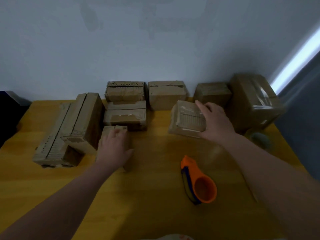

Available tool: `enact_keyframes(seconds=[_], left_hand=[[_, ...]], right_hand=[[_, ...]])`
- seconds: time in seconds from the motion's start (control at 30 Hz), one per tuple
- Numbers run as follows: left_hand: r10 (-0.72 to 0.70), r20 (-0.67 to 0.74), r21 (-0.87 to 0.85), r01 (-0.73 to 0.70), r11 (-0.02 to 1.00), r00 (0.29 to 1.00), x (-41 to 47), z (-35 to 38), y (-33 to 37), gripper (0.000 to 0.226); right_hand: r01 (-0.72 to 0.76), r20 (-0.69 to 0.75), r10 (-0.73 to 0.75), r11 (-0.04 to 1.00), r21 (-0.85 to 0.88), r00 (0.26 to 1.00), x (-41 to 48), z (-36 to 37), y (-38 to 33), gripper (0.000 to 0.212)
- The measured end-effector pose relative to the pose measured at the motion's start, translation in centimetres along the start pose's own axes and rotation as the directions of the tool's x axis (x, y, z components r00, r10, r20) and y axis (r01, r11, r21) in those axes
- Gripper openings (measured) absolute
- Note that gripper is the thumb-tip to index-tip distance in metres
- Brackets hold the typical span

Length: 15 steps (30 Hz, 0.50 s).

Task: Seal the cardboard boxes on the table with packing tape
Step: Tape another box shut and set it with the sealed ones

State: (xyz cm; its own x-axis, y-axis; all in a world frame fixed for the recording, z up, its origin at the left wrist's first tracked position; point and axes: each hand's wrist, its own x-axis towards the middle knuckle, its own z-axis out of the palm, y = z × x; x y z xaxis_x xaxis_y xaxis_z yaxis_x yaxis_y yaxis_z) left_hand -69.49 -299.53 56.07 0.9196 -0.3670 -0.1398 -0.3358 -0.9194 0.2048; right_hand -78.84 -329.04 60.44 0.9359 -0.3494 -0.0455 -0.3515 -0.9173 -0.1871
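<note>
Yellow wooden bench (155,219) up close, nothing being taped right this second. Nearest thing is the orange tape dispenser (199,181), lying on its side with nobody touching it. Its long axis runs near-to-far, leaning a bit left: round hub end toward me, narrow cutter end pointing away at the boxes. Can't tell how much tape is loaded.

Next out, the left hand (114,146) lies on top of a small box (127,163), fingers laid over the lid, thumb spread to the side. It's blurry, but it looks like resting or steadying more than a real grab.

A bit further, the right hand (216,122) grips a tilted box (185,118), fingers curled over its far top edge and thumb down by the near corner. That box has its wide face tipped up toward me, long side running left-right, with some glossy strips across it.

Progress-wise, I'd say barely started. The long box (72,125) on the left shows an open slit along its top, running near-to-far. The middle box (124,115) and the two back boxes (124,91) (167,95) only show ragged old tape. Only the big box (252,101) far right, by the grey wall (155,40), clearly has shiny tape over it. So most still need sealing.
</note>
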Motion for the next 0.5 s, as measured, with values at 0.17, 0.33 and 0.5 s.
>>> enact_keyframes(seconds=[0.17,0.33,0.5], left_hand=[[-0.127,0.080,0.076,0.121,0.990,0.989,3.1,0.5,1.4,0.077],[-0.155,0.073,0.147,0.143,0.979,0.985,4.8,0.9,2.8,0.072],[-0.156,0.049,0.191,0.144,0.971,0.987,5.9,1.4,3.2,0.067]], right_hand=[[-0.047,0.099,0.065,0.983,-0.178,0.993,5.1,-0.3,6.3,0.106],[-0.006,0.183,0.071,0.941,-0.337,0.981,8.6,0.7,9.3,0.103],[-0.034,0.150,0.103,0.913,-0.407,0.983,10.7,2.0,10.1,0.097]])
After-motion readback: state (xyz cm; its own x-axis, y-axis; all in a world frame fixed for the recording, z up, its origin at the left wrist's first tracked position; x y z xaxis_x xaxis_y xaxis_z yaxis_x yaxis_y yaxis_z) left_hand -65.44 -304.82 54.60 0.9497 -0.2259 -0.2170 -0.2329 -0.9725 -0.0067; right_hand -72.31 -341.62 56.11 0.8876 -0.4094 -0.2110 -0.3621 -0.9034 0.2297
